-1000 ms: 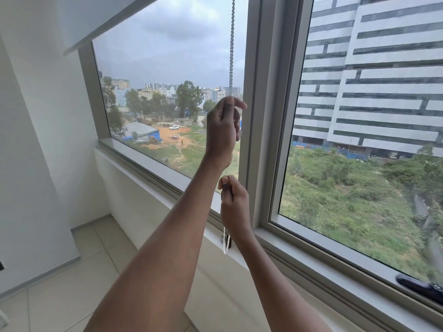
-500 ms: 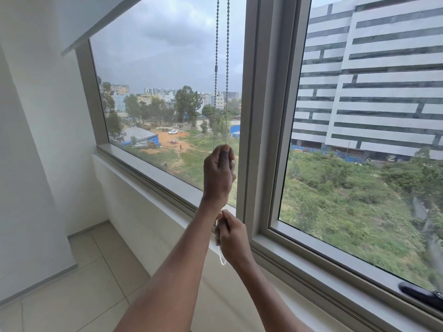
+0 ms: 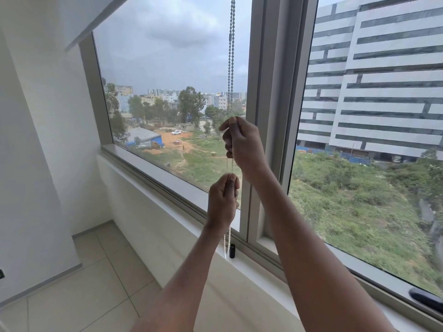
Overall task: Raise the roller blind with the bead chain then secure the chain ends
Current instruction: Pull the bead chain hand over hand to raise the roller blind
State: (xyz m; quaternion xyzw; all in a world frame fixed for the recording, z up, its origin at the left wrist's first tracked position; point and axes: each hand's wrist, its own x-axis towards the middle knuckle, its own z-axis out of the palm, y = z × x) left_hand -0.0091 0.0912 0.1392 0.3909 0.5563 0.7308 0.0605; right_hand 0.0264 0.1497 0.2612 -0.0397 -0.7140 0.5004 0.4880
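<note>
1. Across my view runs the window (image 3: 167,75), smooth glass in a grey frame, with the blind (image 3: 79,17) rolled high at upper left, only its flat white bottom edge showing.
2. Below it I see a plain white sill (image 3: 148,164).
3. My right hand (image 3: 244,144) is fisted on the chain (image 3: 230,56), which hangs straight down the pane.
4. My left hand (image 3: 221,200), lower, pinches the same beaded strands.
5. Pale beads loop beneath it beside a small black cylinder (image 3: 232,250).
</note>
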